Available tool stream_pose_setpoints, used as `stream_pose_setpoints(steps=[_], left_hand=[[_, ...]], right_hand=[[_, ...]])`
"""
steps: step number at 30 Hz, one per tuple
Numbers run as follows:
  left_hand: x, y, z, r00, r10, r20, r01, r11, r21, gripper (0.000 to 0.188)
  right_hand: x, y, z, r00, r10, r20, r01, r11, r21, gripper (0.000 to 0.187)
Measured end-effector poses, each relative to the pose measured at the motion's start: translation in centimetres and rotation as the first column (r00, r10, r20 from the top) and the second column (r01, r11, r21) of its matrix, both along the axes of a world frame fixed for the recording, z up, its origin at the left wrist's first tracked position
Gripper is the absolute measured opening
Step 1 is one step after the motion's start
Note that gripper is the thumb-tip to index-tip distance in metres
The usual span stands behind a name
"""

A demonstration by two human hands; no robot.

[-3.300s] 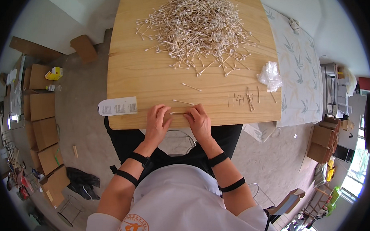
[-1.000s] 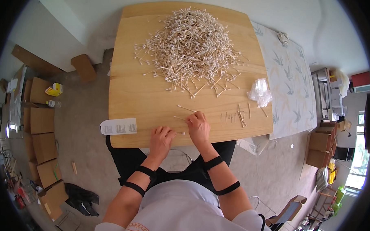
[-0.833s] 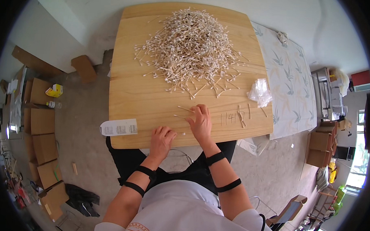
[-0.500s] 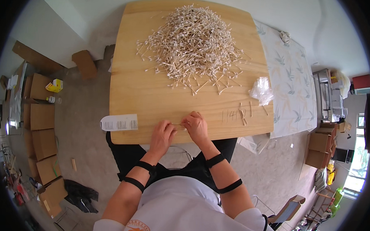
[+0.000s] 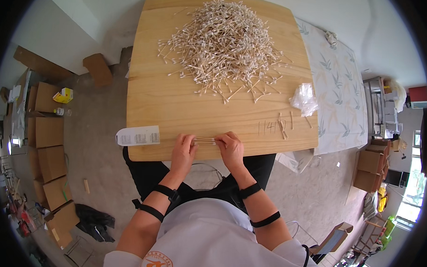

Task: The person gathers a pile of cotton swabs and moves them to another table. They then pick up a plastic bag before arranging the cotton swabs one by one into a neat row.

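The cotton swabs [image 5: 204,140] lie along a nine-to-three o'clock line between the left hand [image 5: 183,150] and right hand [image 5: 231,150], equally near, both hands' fingers [image 5: 222,139] pinching opposite ends.

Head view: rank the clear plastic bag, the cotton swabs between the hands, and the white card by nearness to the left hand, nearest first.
From the left hand:
1. Cotton swabs, at its fingertips, toward the right hand.
2. White card, to its left at the table edge.
3. Clear plastic bag, far right on the table.
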State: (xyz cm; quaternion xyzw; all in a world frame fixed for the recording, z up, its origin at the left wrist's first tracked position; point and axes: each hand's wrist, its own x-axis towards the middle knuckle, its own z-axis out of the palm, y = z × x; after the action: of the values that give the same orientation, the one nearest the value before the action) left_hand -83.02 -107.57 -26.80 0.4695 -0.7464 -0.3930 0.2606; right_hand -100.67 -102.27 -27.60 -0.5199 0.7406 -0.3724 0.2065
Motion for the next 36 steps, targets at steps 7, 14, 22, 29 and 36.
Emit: stream_pose_setpoints(steps=[7,14,22,29,36], left_hand=[[-0.3,0.4,0.4,0.998,0.067,-0.011,-0.066,0.995,0.072,0.034],[-0.1,0.2,0.2,0.998,-0.021,0.063,0.020,0.999,0.028,0.034],[0.3,0.3,0.4,0.996,0.063,0.060,-0.064,0.998,0.020,0.030],[0.3,0.1,-0.1,0.998,0.009,0.062,-0.008,1.000,-0.020,0.026],[0.1,0.3,0.8,0.998,0.062,0.011,-0.062,0.998,0.029,0.028]], right_hand=[[-0.2,0.2,0.2,0.998,0.034,0.051,-0.035,0.999,0.009,0.019],[0.0,0.2,0.8,0.996,0.086,-0.014,-0.085,0.995,0.053,0.024],[0.7,1.0,0.5,0.998,-0.044,0.049,0.041,0.997,0.061,0.022],[1.3,1.1,0.1,0.999,-0.036,0.028,0.035,0.999,0.021,0.020],[0.9,0.6,0.9,0.992,-0.010,0.129,0.010,1.000,0.001,0.030]])
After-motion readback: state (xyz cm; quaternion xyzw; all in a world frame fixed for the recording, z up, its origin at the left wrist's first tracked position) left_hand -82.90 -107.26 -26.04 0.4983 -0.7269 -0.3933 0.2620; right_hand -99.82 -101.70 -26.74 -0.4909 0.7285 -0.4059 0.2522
